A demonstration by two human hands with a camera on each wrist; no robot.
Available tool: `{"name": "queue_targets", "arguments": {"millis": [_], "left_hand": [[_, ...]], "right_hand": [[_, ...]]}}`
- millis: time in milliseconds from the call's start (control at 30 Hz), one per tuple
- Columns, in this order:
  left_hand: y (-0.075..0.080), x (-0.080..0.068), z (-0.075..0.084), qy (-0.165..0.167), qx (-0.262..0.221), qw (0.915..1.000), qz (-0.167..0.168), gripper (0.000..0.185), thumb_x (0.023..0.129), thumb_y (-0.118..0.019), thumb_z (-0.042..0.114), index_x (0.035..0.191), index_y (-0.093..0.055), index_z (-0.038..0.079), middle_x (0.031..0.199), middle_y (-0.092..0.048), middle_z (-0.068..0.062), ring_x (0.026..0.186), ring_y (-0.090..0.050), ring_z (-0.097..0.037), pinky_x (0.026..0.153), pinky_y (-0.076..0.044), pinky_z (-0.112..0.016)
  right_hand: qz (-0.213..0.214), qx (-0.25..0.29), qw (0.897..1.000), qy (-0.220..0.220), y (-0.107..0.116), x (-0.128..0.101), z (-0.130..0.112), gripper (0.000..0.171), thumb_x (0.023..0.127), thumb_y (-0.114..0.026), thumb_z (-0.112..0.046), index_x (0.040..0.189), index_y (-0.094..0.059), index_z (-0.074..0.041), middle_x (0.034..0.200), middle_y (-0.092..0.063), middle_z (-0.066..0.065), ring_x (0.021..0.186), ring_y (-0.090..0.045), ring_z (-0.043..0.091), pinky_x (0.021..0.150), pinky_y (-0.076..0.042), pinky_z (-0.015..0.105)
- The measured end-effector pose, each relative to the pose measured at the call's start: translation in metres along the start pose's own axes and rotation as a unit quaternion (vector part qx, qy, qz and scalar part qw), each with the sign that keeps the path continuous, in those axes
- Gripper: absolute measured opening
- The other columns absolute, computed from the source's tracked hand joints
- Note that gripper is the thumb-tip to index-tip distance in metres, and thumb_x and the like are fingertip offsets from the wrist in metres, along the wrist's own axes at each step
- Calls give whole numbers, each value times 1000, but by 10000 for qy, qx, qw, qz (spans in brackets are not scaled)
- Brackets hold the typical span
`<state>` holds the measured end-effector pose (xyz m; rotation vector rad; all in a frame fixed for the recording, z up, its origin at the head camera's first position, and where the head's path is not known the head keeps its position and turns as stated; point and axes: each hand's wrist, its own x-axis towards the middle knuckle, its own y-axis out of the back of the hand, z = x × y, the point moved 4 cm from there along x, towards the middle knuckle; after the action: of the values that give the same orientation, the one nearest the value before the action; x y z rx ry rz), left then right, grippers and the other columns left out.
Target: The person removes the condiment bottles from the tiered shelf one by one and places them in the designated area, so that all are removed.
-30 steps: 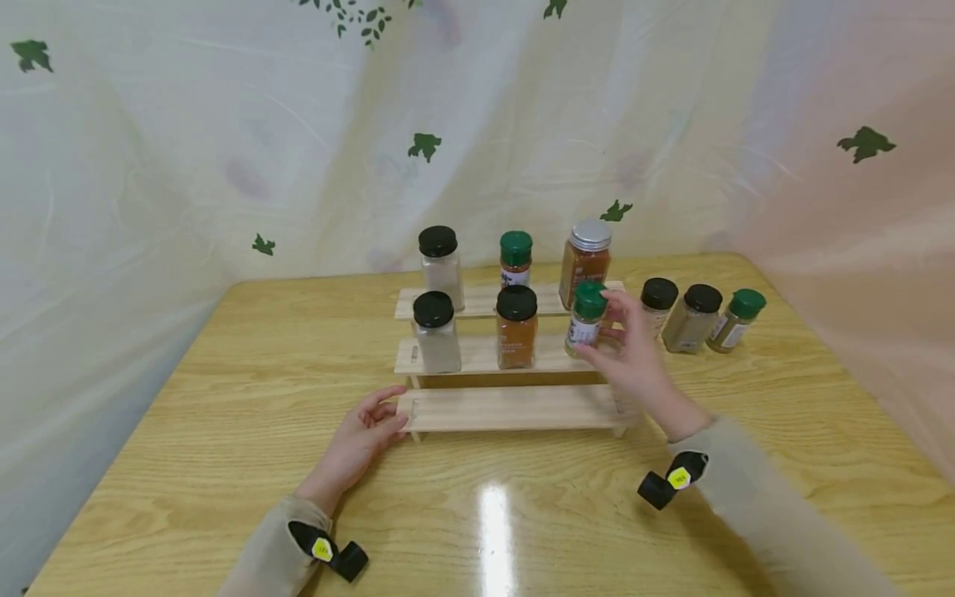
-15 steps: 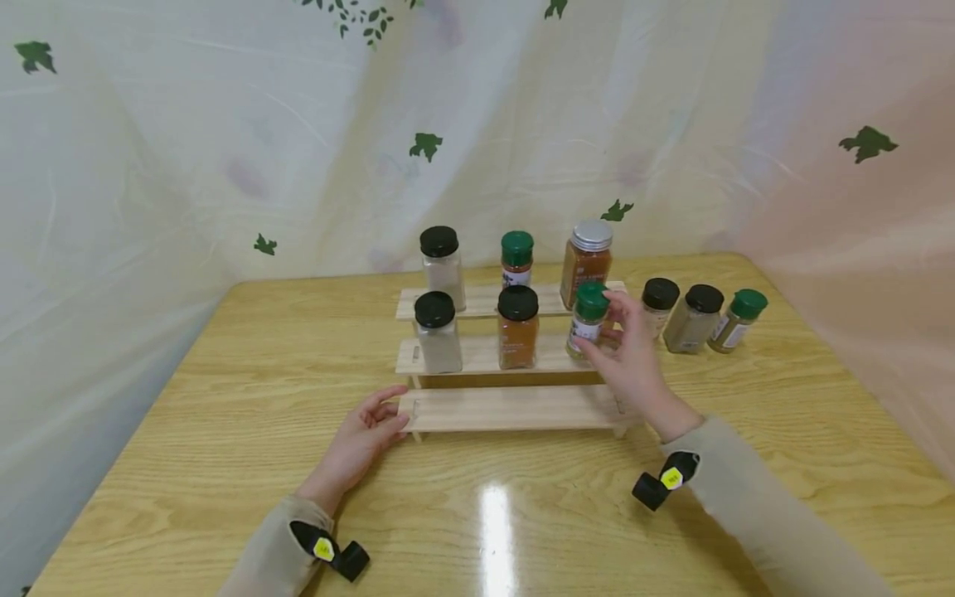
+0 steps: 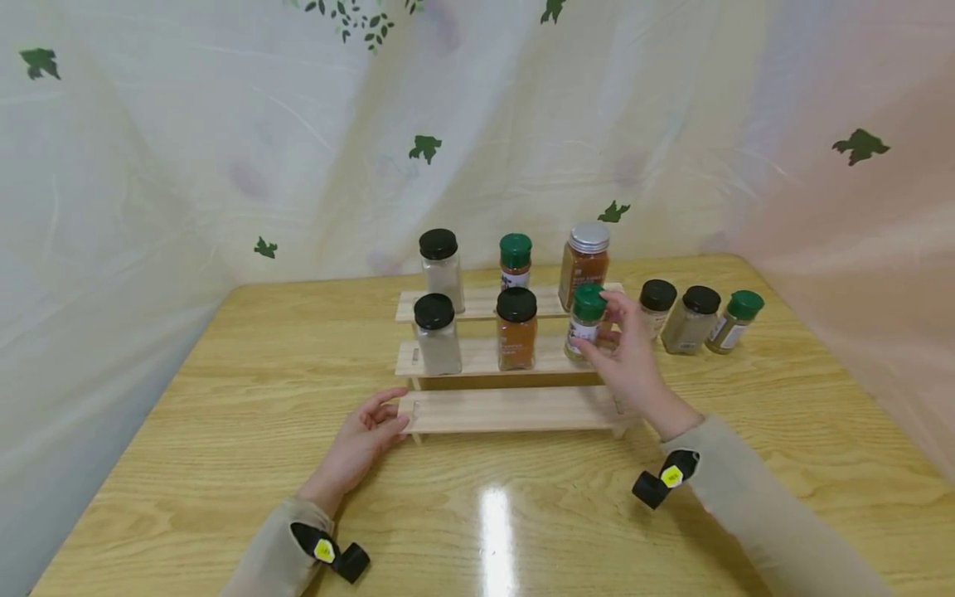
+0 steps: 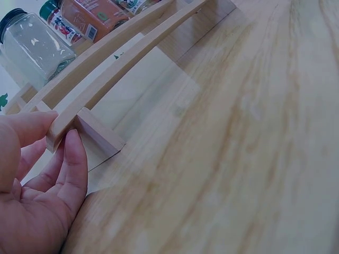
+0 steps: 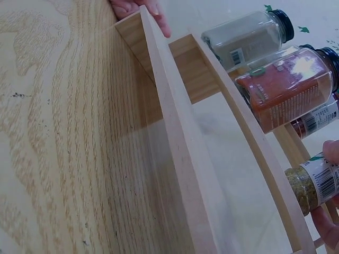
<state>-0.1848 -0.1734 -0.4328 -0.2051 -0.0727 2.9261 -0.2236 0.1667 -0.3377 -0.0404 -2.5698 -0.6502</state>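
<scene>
A three-tier wooden rack [image 3: 515, 410] stands on the table. My left hand [image 3: 366, 431] pinches the left end of its lowest shelf between thumb and fingers, as the left wrist view also shows. My right hand [image 3: 630, 356] holds a green-capped spice jar [image 3: 588, 313] at the right end of the middle shelf; its base meets the shelf in the right wrist view. On that shelf also stand a black-capped orange spice jar [image 3: 516, 332] and a black-capped pale jar [image 3: 438, 336]. Several fingers of the right hand are hidden behind the green-capped jar.
The top shelf carries a black-capped jar [image 3: 442, 269], a green-capped jar [image 3: 516, 261] and a silver-lidded jar [image 3: 585, 264]. Right of the rack, two black-capped jars [image 3: 692, 319] and a green-capped jar [image 3: 734, 322] stand on the wooden table [image 3: 224, 398]. A patterned cloth [image 3: 313, 166] hangs behind.
Both hands keep their places, and the jar in the right hand stays at the same spot on the middle shelf. The right wrist has shifted slightly left; the head view tilts a little.
</scene>
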Motion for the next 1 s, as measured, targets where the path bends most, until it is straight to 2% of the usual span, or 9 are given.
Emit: {"name": "queue_targets", "arguments": {"millis": [100,167,367,467,567,633,800,867,1000], "left_hand": [[0,1,-1,3,-9,10000,-8,52,93,-52,-4,142,-33,-5,97,-60,5,89,-60,-4,79,-53,-19],[0,1,-1,-9,-8,10000,-18,52,93,-51,-4,142,-33,-5,97,-59,5,89,-60,-4,79,-53,-19],[-1,0,0,-37,-35,10000,-42,52,93,-51,-4,142,-32,-6,97,-59,6,88,-60,-4,78,-53,-19],[-1,0,0,-28,-38,10000,-29,52,93,-51,-5,142,-32,-5,97,-60,6,88,-60,-4,78,-53,-18],[-1,0,0,-23,-32,10000,-27,52,93,-51,-4,142,-33,-5,97,-60,6,88,-60,-4,78,-53,-19],[-1,0,0,-24,-28,10000,-27,52,93,-51,-4,142,-33,-5,97,-60,5,88,-60,-4,78,-53,-19],[-1,1,-1,-36,-55,10000,-32,52,93,-51,-5,142,-32,-5,97,-60,5,89,-60,-4,78,-53,-19],[0,1,-1,-36,-59,10000,-29,52,93,-51,-5,142,-32,-5,97,-60,5,88,-60,-4,78,-53,-19],[0,2,-2,-39,-52,10000,-17,52,93,-51,-5,142,-33,-5,96,-60,5,88,-60,-4,79,-53,-19]], "right_hand": [[-58,-91,9999,23,1,1,1,71,82,-66,9,136,-23,-4,129,-41,20,107,-47,26,89,-49,34],[-88,-186,9998,70,1,1,2,72,81,-67,9,136,-23,-4,129,-41,20,105,-47,26,87,-49,30],[-173,-336,9991,194,4,0,0,72,81,-68,9,135,-23,-5,130,-39,20,104,-47,25,85,-50,37],[-146,-426,9984,330,6,0,-1,72,79,-68,10,134,-24,-4,130,-39,21,103,-47,24,83,-49,24],[-130,-458,9980,407,9,-2,-2,72,78,-69,11,133,-24,-3,129,-39,22,103,-47,24,80,-42,10],[-145,-429,9982,382,12,-4,-2,71,78,-68,12,132,-24,-2,129,-40,22,104,-47,26,80,-42,9],[-192,-357,9989,234,20,-9,-2,70,80,-67,12,133,-23,-4,125,-44,24,106,-52,33,81,-51,25],[-151,-380,9986,345,23,-11,-1,71,79,-67,13,132,-23,-4,122,-46,24,105,-53,24,80,-51,22],[-15,-434,9963,736,29,-13,0,74,75,-69,16,131,-25,0,115,-49,24,101,-45,-1,80,-43,6]]}}
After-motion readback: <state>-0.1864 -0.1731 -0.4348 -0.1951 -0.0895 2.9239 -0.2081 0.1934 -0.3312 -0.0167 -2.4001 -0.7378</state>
